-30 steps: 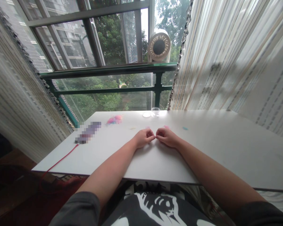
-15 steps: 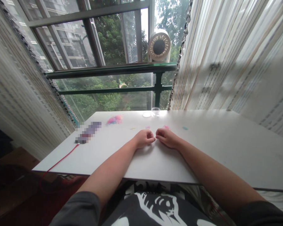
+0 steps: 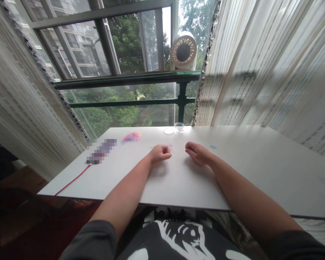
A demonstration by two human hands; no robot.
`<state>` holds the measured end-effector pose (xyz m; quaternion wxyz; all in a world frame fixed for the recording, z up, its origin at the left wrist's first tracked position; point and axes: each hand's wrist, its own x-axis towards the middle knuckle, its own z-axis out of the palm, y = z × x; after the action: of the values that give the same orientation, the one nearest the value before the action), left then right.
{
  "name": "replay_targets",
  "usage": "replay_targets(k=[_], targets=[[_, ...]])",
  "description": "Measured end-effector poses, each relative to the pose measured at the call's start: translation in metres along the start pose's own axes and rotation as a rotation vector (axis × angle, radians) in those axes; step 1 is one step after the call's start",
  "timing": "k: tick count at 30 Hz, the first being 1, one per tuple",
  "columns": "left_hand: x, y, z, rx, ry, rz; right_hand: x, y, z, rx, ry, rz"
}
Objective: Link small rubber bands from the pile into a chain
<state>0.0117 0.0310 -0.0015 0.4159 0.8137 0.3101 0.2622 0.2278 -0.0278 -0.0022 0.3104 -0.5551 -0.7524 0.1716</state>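
A pink piece point(image 3: 170, 147) is seen just beyond the left hand point(image 3: 160, 153), farther from the right hand point(image 3: 197, 152); whether curled fingers pinch cannot be told

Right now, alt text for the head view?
A person's left hand and right hand, both curled, are apart over a white table; whether they hold anything is unclear. Beyond them are a small pink piece, a multicoloured pile and a clear round container.
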Motion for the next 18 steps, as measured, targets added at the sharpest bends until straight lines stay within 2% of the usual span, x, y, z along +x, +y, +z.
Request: replay_targets(k=[6, 13, 18], targets=[[-0.003, -0.002, -0.003, 0.032, -0.011, -0.022, -0.002, -0.003, -0.008, -0.072, -0.065, -0.022], [-0.003, -0.004, -0.004, 0.019, -0.042, -0.018, -0.006, 0.001, -0.018, -0.044, -0.038, -0.014], [-0.003, -0.003, -0.006, 0.028, -0.022, -0.005, -0.005, 0.002, -0.017, -0.043, -0.047, -0.007]])
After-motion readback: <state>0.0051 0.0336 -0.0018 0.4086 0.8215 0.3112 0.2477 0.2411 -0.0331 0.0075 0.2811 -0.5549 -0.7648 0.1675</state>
